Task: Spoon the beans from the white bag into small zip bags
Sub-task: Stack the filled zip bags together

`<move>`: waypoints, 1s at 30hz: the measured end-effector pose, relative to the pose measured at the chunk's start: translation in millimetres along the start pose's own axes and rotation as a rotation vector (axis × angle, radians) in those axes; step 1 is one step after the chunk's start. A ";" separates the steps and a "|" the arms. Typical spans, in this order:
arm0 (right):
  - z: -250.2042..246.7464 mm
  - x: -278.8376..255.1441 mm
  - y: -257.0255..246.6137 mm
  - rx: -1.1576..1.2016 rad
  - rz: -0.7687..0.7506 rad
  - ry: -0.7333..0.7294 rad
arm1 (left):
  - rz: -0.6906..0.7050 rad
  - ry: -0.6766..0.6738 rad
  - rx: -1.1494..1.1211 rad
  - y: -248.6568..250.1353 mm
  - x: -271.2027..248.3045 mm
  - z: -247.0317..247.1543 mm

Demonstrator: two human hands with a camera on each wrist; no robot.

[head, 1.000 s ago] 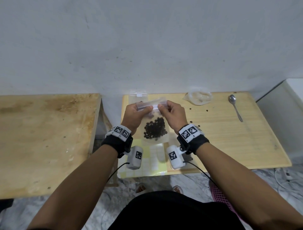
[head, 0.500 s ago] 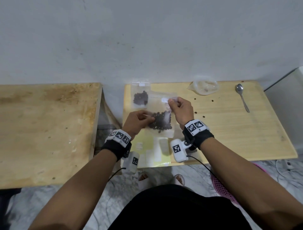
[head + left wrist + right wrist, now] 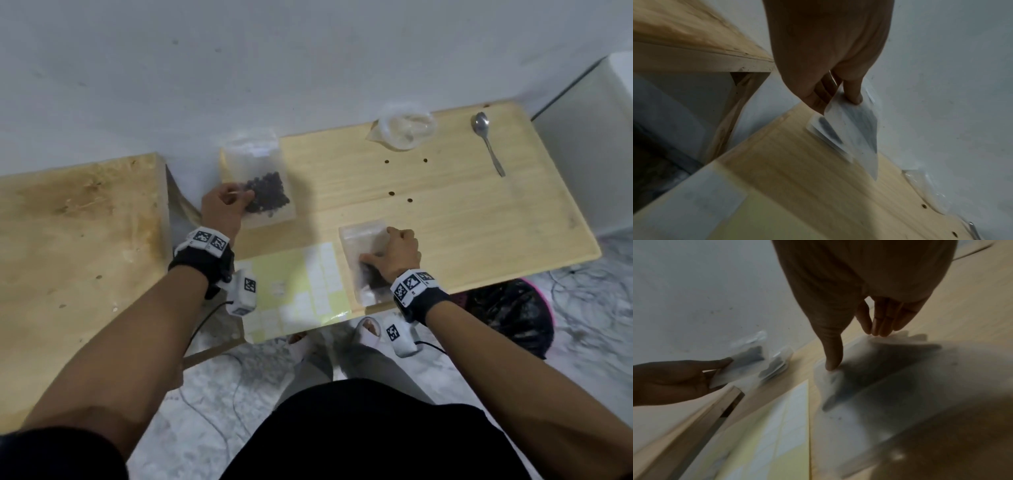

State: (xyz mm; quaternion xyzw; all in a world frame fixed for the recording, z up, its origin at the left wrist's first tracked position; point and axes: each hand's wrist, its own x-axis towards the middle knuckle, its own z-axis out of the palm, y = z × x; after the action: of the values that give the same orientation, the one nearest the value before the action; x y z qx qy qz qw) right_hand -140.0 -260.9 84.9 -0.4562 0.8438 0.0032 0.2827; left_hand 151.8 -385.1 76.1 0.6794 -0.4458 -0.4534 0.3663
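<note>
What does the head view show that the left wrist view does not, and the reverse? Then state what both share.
Only the head view shows the right hand resting on a zip bag near the front edge, the whole spoon, and the floor. Only the left wrist view shows the left hand's fingers pinching the filled zip bag from close, with another filled bag lying beneath it. Both show the left hand, that bag of beans, the light wooden table and the white bag.

Head cam aimed steeply down on table (image 3: pixel 445 219); wrist cams held close, low along fingers, w/ motion blur. Table's left corner & filled bags (image 3: pixel 263 192), probably, shared by all.
</note>
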 end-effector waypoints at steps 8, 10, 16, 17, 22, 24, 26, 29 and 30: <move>8.5 6.7 1.5 0.067 0.153 0.032 | -0.041 0.014 0.074 11.0 45.5 7.9; 8.8 8.7 3.4 0.103 0.174 0.035 | -0.052 0.022 0.114 12.7 53.6 8.5; 4.6 10.8 5.4 0.331 0.189 0.046 | -0.048 0.053 0.301 17.4 67.5 14.6; 3.8 10.8 5.6 0.345 0.177 0.055 | -0.051 0.063 0.336 17.4 67.7 14.9; -0.1 10.9 9.4 0.410 0.144 0.018 | -0.084 0.103 0.395 17.6 67.4 14.8; -1.4 10.7 10.0 0.424 0.113 0.032 | -0.113 0.094 0.440 19.3 66.3 13.7; -4.4 11.2 8.8 0.450 0.072 0.051 | -0.148 0.081 0.477 21.1 62.9 11.5; -9.1 14.9 3.0 0.442 -0.026 0.047 | -0.154 0.135 0.463 24.1 51.5 8.0; -10.1 15.5 -0.8 0.457 -0.068 0.052 | -0.135 0.167 0.428 25.0 44.8 7.4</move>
State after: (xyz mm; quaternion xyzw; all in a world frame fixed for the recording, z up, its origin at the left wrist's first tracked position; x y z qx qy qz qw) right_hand -150.9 -276.0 86.1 -0.4086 0.8137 -0.2093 0.3565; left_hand 146.5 -436.1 83.3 0.8048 -0.4535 -0.3144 0.2185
